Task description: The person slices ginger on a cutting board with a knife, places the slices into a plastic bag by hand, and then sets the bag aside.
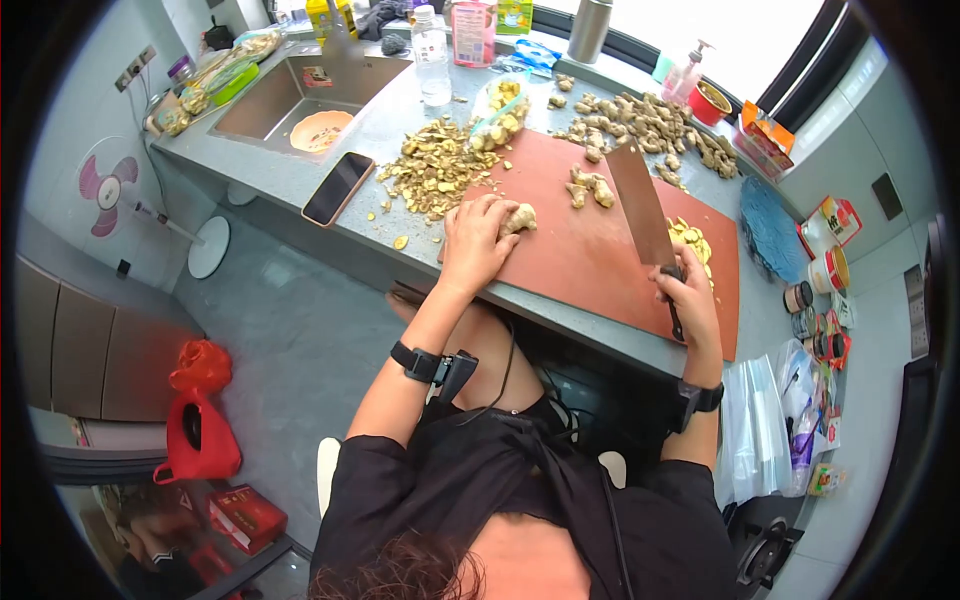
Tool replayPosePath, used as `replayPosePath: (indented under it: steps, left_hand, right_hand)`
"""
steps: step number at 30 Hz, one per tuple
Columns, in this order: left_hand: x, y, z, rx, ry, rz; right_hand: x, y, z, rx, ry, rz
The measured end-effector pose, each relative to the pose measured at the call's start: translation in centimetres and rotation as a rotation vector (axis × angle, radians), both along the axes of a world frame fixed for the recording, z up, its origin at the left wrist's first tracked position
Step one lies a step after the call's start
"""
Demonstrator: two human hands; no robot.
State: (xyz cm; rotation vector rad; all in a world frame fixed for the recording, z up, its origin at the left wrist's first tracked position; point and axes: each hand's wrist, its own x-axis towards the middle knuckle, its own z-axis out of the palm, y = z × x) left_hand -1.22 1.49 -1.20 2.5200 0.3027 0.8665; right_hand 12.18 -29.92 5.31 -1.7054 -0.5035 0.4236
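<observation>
A grey kitchen countertop [398,112] runs along the window, with a sink [265,105] set into it. A reddish-brown cutting board [585,255] lies flat at the front. Left of it spread ginger scraps [432,168], then a dark-screened phone [339,188]. Behind stand a clear bottle [431,62] and a plastic bag of ginger [500,108]; a heap of knobbly ginger [632,118] lies beyond the board.

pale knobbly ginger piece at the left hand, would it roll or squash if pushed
The pale, knobbly ginger piece would probably rock rather than roll, given its lumpy, uneven outline. It is likely firm, as it shows no visible sag beside the left hand. It may slide, since the reddish-brown cutting board beneath looks flat.
</observation>
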Motion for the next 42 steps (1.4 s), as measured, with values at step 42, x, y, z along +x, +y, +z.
replayPosePath:
  steps: [42]
  left_hand:
    - [14.5,-4.0,2.0,0.435,0.471,-0.372]
  right_hand:
    - [-9.8,-9.8,1.3,-0.17,0.12,-0.227]
